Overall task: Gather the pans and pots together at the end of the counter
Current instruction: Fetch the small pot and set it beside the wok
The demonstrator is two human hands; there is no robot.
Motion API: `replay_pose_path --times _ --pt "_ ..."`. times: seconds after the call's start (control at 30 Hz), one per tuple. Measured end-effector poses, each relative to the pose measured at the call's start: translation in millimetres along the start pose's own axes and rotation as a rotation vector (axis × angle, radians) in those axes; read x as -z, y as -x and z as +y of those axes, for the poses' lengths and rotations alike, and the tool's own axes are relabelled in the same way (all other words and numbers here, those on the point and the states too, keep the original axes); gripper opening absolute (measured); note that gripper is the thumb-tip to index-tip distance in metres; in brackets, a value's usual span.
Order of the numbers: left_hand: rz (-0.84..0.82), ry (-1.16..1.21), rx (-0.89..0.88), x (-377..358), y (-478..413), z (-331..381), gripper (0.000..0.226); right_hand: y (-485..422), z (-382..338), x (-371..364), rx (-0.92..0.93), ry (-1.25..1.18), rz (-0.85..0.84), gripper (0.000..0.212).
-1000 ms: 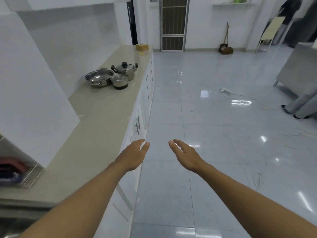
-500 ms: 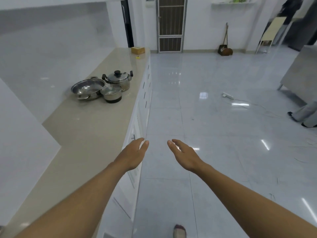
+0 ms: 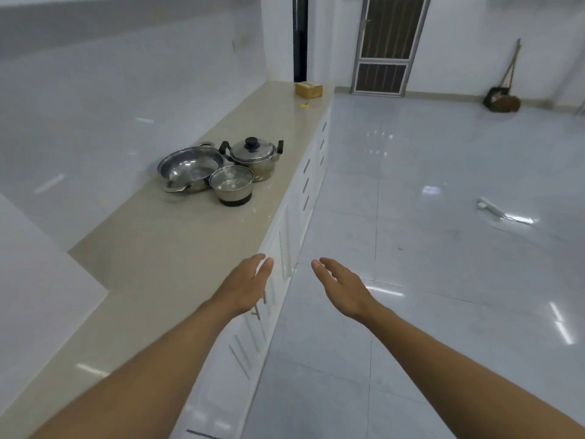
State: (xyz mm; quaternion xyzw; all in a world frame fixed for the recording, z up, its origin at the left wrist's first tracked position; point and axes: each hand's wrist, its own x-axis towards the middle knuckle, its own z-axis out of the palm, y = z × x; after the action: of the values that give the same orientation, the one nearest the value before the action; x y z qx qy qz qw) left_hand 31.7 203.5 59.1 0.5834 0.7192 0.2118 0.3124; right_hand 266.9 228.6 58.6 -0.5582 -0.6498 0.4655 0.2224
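Pale beige stone makes up the long surface point(image 3: 177, 248), which runs along a white wall above white cabinet fronts point(image 3: 305, 185), with glossy grey floor tiles point(image 3: 411, 280) to its right. Three steel vessels stand bunched together about midway along it, well apart from the far end.

The wide two-handled pan point(image 3: 190, 166) sits nearest the wall side, and its shiny inside shows only reflections. Just beside it, toward the front edge, the lidded pot point(image 3: 254, 156) stands upright with black side handles. Its lid, topped by a black knob, is seated, so the inside is hidden. The small pot point(image 3: 232, 185), which has a dark base, stands nearest the person. It is close against the pan and the lidded pot, though whether it touches them I cannot tell. Bare metal shows at its bottom.

A cardboard box point(image 3: 308, 89) rests at the far end of the surface, with a small yellow object point(image 3: 304, 105) just in front of it.

The left hand point(image 3: 245, 286) hovers over the front edge of the surface, its fingers point(image 3: 260, 258) straight and loosely together, holding nothing. The right hand point(image 3: 343, 288) hangs over the floor, its fingers point(image 3: 330, 264) likewise extended and relaxed, touching nothing. The palms are turned toward each other, well short of the pots.

A grilled door point(image 3: 384, 45), a broom point(image 3: 505, 96) and a power strip point(image 3: 489, 208) lie beyond.
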Motion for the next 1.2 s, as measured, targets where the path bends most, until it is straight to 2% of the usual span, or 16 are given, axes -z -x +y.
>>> replay_pose_path --times 0.13,0.33,0.67,0.8,1.0,1.13,1.2 --pt "0.013 0.004 0.026 12 -46 -8 0.066 -57 -10 1 0.004 0.005 -0.03 0.088" --pt "0.038 0.033 0.037 44 -123 -28 0.064 -143 -35 -9 0.019 0.012 -0.046 0.1" --pt "0.123 0.09 0.057 103 -233 -56 0.05 -280 -70 -37 0.011 0.009 -0.035 0.102" --pt "0.154 0.102 0.107 110 -263 -70 0.055 -321 -81 -46 0.056 -0.009 -0.032 0.092" --pt "0.297 0.201 0.199 117 -334 -94 0.052 -413 -91 -63 0.107 -0.078 -0.083 0.061" --pt "0.372 0.27 0.266 122 -382 -107 0.029 -476 -97 -77 0.124 -0.087 -0.095 0.06" --pt "0.418 0.313 0.275 124 -408 -114 0.039 -506 -100 -86 0.136 -0.088 -0.104 0.061"
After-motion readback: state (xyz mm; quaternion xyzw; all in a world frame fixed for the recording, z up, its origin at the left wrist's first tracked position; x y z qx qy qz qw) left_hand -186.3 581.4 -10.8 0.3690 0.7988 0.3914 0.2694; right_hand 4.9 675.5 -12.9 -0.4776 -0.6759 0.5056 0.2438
